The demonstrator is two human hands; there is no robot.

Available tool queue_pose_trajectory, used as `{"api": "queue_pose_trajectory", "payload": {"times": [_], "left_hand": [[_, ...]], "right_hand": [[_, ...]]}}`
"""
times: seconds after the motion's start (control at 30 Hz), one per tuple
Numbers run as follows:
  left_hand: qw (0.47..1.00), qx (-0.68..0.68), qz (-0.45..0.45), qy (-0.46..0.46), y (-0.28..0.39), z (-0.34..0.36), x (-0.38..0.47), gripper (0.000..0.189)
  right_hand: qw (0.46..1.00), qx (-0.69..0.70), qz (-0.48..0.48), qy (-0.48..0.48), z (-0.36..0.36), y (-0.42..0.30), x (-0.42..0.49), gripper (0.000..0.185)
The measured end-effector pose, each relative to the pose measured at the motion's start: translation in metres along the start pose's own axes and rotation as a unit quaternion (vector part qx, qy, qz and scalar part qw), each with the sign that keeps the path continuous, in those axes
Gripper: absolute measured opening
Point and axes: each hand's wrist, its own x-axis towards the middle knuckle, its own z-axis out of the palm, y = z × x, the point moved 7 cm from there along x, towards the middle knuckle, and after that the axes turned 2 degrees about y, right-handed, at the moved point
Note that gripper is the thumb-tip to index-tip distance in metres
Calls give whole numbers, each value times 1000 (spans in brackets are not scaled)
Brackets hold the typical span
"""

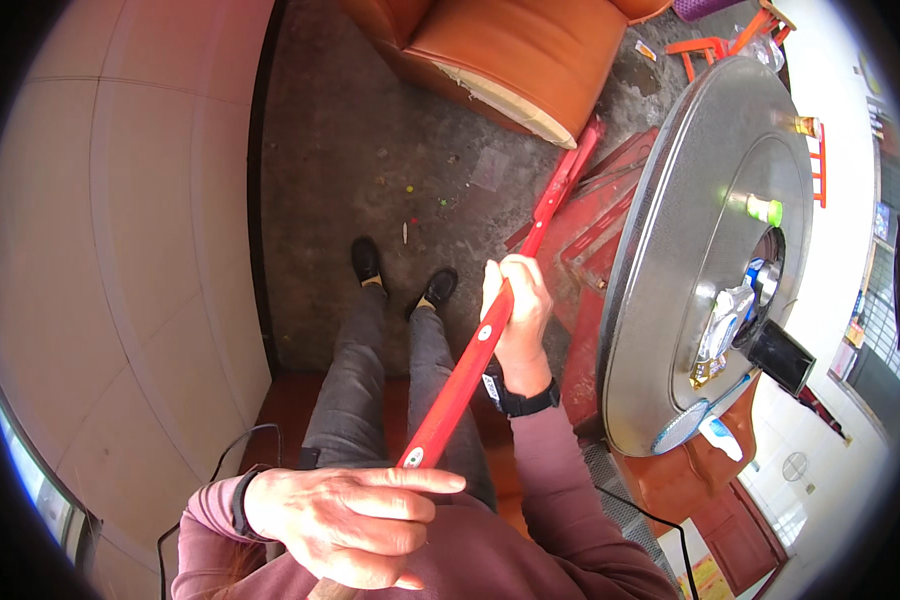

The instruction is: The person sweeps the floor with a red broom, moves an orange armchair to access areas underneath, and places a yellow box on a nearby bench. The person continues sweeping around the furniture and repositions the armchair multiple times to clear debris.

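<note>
A long red pole (457, 382) with small round stickers slants across my body. My left hand (337, 517) is wrapped around it close to my waist, index finger stretched out, and a pale wooden end pokes out below. Farther up, my right hand (521, 307) grips the shaft, thumb upward; a black band circles that wrist. The pole's far end reaches the front corner of an orange-brown sofa (525, 52), whose lower edge is torn to pale material. What is at the far end cannot be made out. Small scraps lie on the dark floor (330, 172) ahead of my shoes.
On the right stands a round table (645, 300) bearing a green-capped jar (763, 210), packets (722, 322), a black container (778, 356) and a racket (682, 427). Red boards (592, 217) lie beside it. A pale panelled wall (142, 225) rises on the left. Black cables (229, 448) hang near me.
</note>
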Motion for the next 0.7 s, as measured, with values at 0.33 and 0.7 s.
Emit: {"api": "queue_pose_trajectory", "payload": {"times": [0.33,0.7], "left_hand": [[997,-15,74,20,41,-3,18,17],[996,79,-43,19,-129,-11,-10,24]], "right_hand": [[997,-61,-40,23,-32,-38,14,12],[994,-105,23,-12,-2,124,46,14]]}}
